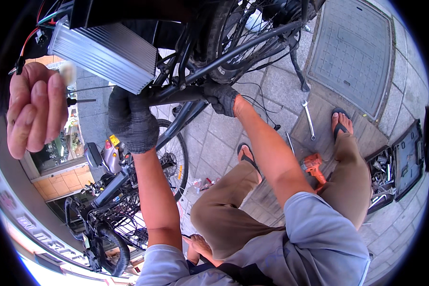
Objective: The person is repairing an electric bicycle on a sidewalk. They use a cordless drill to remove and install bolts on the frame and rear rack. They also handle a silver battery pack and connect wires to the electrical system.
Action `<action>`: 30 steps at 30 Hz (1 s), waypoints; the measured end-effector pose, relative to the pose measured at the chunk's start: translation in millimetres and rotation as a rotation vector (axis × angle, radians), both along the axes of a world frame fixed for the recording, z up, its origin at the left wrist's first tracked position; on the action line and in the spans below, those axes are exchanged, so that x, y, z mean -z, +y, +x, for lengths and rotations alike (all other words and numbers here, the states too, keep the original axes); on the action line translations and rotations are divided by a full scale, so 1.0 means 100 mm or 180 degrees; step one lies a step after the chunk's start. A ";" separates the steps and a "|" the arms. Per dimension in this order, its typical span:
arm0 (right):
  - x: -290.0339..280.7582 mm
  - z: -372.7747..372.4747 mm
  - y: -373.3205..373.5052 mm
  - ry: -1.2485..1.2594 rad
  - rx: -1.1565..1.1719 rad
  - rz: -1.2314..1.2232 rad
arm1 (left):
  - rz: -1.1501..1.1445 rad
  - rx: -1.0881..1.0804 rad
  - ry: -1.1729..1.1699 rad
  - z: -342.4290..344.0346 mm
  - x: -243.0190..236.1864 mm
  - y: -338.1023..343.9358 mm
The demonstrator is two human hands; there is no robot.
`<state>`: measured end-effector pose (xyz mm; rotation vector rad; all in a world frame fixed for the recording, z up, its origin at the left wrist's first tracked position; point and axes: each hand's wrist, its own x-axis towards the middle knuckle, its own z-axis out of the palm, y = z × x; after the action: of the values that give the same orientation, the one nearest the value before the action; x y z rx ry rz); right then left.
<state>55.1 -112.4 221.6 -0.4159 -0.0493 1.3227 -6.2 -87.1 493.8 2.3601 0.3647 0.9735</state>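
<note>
My left hand, in a dark grey glove, is closed at the left end of a thick black tube, right under the corner of a silver finned metal box. My right hand, gloved too, has its fingers wrapped round the tube's other end, beside the bicycle frame. The bicycle's rear wheel rises above my right hand. At the far left, another person's bare hand is curled near red, black and green wires; what it holds, if anything, I cannot make out.
A wrench and an orange power drill lie on the paving by my feet. An opened tool case is at the right. A second bicycle stands lower left. A metal cover is set in the ground.
</note>
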 end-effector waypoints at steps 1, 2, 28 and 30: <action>0.00 -0.02 0.01 -0.0088 0.0096 -0.0049 | 0.0213 -0.0010 0.0045 -0.02 -0.01 0.05; 0.01 -0.04 0.01 -0.0038 0.0142 -0.0005 | 0.0425 -0.0018 0.0090 -0.03 -0.02 0.08; -0.26 -0.04 -0.16 -0.1264 0.0835 -0.0467 | 0.0260 0.0090 -0.0064 0.04 -0.06 -0.15; -0.08 -0.08 -0.01 -0.2051 0.1444 -0.0563 | 0.0255 0.0114 -0.0070 0.07 -0.08 -0.21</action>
<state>46.6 -113.7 229.6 -0.9344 -0.3562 0.7091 0.9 -107.8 501.6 2.4169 0.2790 1.0140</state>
